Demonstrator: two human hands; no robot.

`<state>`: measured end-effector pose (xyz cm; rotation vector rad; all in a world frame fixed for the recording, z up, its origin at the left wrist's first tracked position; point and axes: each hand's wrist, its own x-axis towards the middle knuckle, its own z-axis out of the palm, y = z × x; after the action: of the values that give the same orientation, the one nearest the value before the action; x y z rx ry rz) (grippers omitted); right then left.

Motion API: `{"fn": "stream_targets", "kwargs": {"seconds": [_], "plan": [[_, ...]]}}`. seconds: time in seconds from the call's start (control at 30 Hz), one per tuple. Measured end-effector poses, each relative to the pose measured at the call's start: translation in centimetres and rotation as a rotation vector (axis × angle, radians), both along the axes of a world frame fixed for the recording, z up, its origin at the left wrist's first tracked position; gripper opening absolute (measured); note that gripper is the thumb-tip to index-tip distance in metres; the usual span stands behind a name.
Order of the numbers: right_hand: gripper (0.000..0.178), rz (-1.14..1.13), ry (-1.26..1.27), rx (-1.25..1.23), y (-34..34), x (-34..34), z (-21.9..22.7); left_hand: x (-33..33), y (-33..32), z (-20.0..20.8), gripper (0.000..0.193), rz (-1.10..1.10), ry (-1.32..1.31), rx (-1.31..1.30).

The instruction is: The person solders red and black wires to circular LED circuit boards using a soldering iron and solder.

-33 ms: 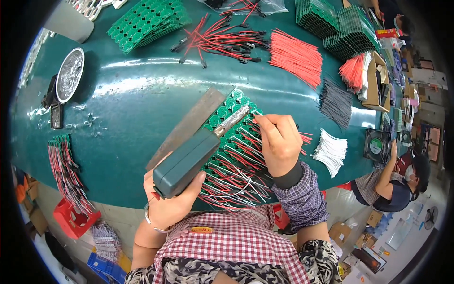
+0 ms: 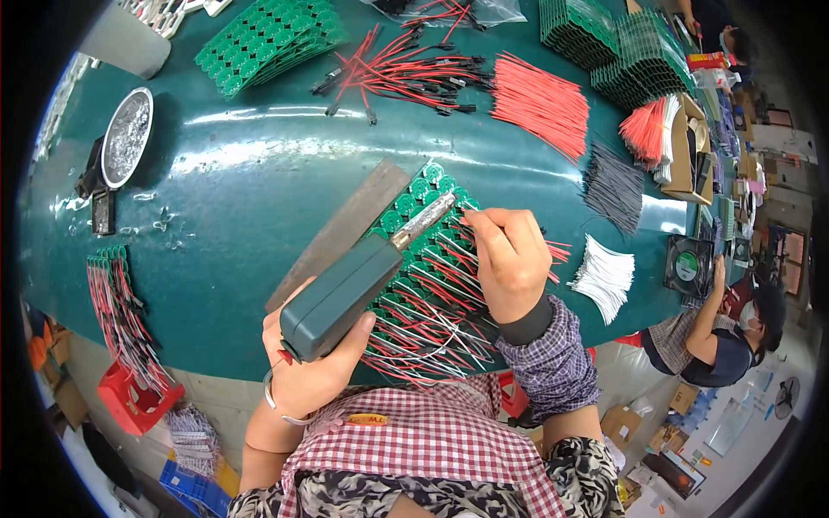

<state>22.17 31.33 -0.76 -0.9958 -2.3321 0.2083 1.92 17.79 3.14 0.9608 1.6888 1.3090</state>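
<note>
My left hand (image 2: 311, 375) is closed round the dark green body of a soldering gun (image 2: 341, 293). The gun's metal tip lies over a panel of small round green circuit boards (image 2: 436, 181), pointing up and right. Beside the tip, my right hand (image 2: 515, 263) pinches a red wire (image 2: 465, 221) against the panel's right edge. Other red wires (image 2: 559, 251) stick out past that hand's far side. Red and white wires (image 2: 419, 332) cover the panel's near part. Along its left side lies a flat grey metal bar (image 2: 341, 233).
Farther off lie red wires (image 2: 540, 108), black wires (image 2: 613, 188), white wires (image 2: 603, 278) and red-black leads (image 2: 406, 78). Green board panels (image 2: 268, 43) are stacked behind. At left stand a round metal dish (image 2: 128, 138) and a wired board strip (image 2: 117, 302). A co-worker (image 2: 730, 337) sits at right.
</note>
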Motion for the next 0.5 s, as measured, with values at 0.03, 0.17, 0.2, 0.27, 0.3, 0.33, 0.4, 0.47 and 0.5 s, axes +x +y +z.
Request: {"fn": "stream_targets", "kwargs": {"seconds": [0.03,0.17,0.2,0.27,0.3,0.33,0.4,0.47,0.5], "plan": [[0.031,0.004,-0.005,-0.002,0.01,0.05,-0.07,0.1,0.1,-0.15,0.019,0.008,-0.025,-0.003],[0.032,0.009,-0.026,-0.004,0.03,0.25,-0.12,0.05,0.56,-0.04,0.017,-0.052,0.002,-0.002],[0.032,0.009,-0.025,-0.007,0.04,0.22,-0.08,0.16,0.63,-0.02,0.017,-0.044,-0.014,0.0],[0.033,0.011,-0.039,-0.012,0.03,0.15,0.02,0.17,0.71,0.0,0.017,-0.037,-0.03,0.0],[0.033,0.01,-0.04,-0.014,0.02,0.13,0.04,0.1,0.71,0.01,0.017,-0.053,-0.017,-0.008],[0.033,0.008,-0.045,-0.02,0.01,0.11,0.06,0.06,0.71,0.01,0.016,-0.068,-0.005,-0.015],[0.034,0.005,-0.051,-0.025,-0.01,0.06,0.07,0.1,0.75,-0.06,0.016,-0.078,-0.004,-0.016],[0.034,0.001,-0.062,-0.018,-0.01,0.03,0.07,0.13,0.8,-0.03,0.015,-0.086,-0.002,-0.016],[0.034,0.001,-0.063,-0.019,-0.02,0.03,0.04,0.13,0.82,0.08,0.014,-0.086,-0.003,-0.04]]}}
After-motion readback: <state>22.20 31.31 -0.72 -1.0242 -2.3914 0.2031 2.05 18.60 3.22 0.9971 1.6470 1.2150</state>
